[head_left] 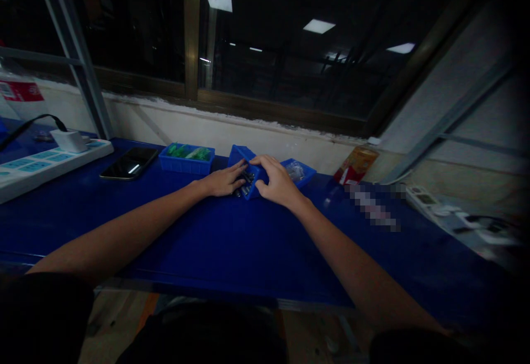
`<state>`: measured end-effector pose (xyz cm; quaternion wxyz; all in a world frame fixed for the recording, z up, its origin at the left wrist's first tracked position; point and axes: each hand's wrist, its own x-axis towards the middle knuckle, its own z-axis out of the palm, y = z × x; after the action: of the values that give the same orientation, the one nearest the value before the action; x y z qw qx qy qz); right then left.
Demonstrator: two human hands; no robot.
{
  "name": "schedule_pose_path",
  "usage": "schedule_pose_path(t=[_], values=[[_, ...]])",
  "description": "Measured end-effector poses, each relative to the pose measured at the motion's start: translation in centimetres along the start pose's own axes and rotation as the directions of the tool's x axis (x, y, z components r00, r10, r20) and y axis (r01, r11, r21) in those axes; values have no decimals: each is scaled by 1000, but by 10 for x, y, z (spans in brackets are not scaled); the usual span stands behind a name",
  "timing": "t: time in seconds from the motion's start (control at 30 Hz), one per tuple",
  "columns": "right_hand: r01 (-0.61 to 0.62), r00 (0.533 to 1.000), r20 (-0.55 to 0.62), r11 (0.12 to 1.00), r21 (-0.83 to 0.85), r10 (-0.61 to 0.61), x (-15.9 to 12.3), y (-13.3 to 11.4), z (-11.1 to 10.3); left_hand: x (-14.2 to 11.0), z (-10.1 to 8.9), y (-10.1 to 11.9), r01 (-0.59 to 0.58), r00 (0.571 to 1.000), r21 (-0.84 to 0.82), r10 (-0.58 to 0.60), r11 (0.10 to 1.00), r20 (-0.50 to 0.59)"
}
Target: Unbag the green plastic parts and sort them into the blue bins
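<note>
My right hand (276, 182) grips a small blue plastic bin (258, 173), which is tipped on its side toward my left hand. Slim metal pieces (247, 177), too small to make out exactly, lie in its mouth and at its lower edge. My left hand (223, 180) is at the bin's opening, fingers stretched out flat over the pieces and thumb apart below. Just behind the hands is more blue plastic (240, 153); I cannot tell whether it is a second bin.
Left of the hands stand a blue bin of green items (186, 166), a phone (129, 163) and a power strip (25, 173). On the right are a blue bin with clear bags (305, 175), an orange-labelled bottle (359, 164) and sockets with plugs (455, 217). A window wall bounds the blue table (232, 248).
</note>
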<state>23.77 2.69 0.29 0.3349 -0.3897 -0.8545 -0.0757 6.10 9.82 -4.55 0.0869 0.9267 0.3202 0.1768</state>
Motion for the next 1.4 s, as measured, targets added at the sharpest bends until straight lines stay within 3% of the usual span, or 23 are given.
schedule_pose_path(t=[0.17, 0.33, 0.77, 1.03, 1.4], values=[[-7, 1000, 0, 1000, 1, 7, 0, -1, 0, -1, -2, 1, -39, 993, -7, 38, 999, -111], [-13, 1000, -6, 1000, -1, 13, 0, -3, 0, -2, -1, 4, 48, 978, 10, -45, 999, -203], [11, 1000, -7, 1000, -28, -12, -1, -4, 2, 0, 2, 2, 64, 994, 120, -52, 991, -101], [29, 1000, -5, 999, -16, -29, -1, -3, 2, -1, 2, 3, 5, 1000, 146, 0, 989, -31], [36, 999, 41, 999, -7, -36, 1, -4, -2, -2, 2, 6, 131, 989, 175, -116, 976, -93]])
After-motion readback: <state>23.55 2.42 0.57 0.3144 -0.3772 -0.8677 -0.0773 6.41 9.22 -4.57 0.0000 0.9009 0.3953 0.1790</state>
